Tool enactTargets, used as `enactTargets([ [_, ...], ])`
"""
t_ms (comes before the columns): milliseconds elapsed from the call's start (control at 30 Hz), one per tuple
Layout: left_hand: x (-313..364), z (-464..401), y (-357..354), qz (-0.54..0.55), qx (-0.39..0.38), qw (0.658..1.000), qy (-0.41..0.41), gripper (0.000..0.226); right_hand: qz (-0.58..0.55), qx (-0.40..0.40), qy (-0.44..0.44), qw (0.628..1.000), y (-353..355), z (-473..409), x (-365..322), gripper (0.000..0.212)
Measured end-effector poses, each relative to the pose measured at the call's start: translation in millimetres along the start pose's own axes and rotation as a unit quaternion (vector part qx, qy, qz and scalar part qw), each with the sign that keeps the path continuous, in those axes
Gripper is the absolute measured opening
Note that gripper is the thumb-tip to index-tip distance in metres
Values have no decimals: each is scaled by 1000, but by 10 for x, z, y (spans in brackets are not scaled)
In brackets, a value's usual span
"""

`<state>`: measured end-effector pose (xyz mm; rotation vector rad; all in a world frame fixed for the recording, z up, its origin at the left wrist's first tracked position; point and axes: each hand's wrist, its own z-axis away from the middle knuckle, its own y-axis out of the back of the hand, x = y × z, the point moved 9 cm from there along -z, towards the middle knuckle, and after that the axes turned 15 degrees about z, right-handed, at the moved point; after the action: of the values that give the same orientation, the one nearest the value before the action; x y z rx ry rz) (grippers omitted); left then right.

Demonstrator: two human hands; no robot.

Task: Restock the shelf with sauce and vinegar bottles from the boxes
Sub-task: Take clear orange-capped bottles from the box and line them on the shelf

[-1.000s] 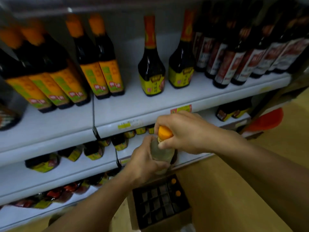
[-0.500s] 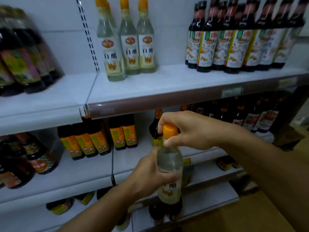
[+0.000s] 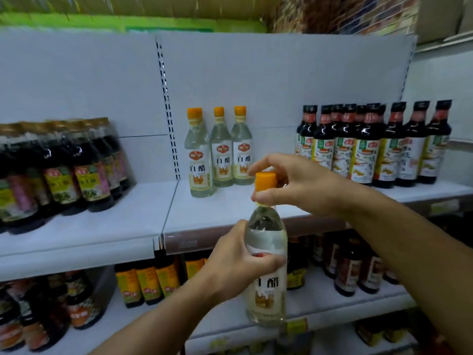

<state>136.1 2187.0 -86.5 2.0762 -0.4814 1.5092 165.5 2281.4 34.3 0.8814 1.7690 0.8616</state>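
The restock looks partly done: three white vinegar bottles [image 3: 220, 149] already stand near the back left corner of the upper shelf [image 3: 230, 208], close to the slotted upright, and a fourth, the held vinegar bottle [image 3: 266, 254], is in the air in front of the shelf's front edge, not yet set down. The left hand [image 3: 238, 260] wraps round its body at the top of the label; the right hand [image 3: 304, 185] pinches the neck just under the orange cap [image 3: 265, 180], fingers arched over the top. Much bare shelf lies between the three placed bottles and the dark sauce bottles [image 3: 371, 147] crowding the right end, so I judge a good many bottles are left to go in. No box is in view, so how many remain cannot be told

The vinegar bottles are clear and glossy, round-shouldered with narrow necks, filled with colourless liquid, and carry pale paper-like labels; glass or plastic cannot be told. The shelf is smooth white painted board with a brownish price strip along its front edge. At its left end stand shrink-wrapped dark bottles [image 3: 64, 172], the film catching highlights. The lower shelf [image 3: 332, 303] holds more dark bottles
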Motion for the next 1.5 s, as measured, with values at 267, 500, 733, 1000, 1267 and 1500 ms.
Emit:
enactTargets([
  [267, 516, -299, 162, 26, 37, 998, -39, 54, -128, 71, 8, 989, 464, -318, 6, 47],
  [500, 1057, -609, 210, 46, 57, 993, -88, 25, -182, 135, 34, 973, 779, -542, -25, 23],
  [733, 1332, -876, 191, 23, 55, 991, -118, 17, -164, 116, 44, 979, 836, -751, 89, 22],
  [1000, 962, -1198, 444, 55, 112, 990, -61, 43, -178, 119, 27, 976, 714, -1100, 311, 11],
  [1267, 338, -1468, 777, 15, 131, 991, 2, 43, -158, 111, 12, 981, 528, -1612, 447, 16],
  [1500, -15, -1663, 1128, -222, 210, 952, -2, 40, -147, 110, -2, 983, 307, -2097, 568, 23],
])
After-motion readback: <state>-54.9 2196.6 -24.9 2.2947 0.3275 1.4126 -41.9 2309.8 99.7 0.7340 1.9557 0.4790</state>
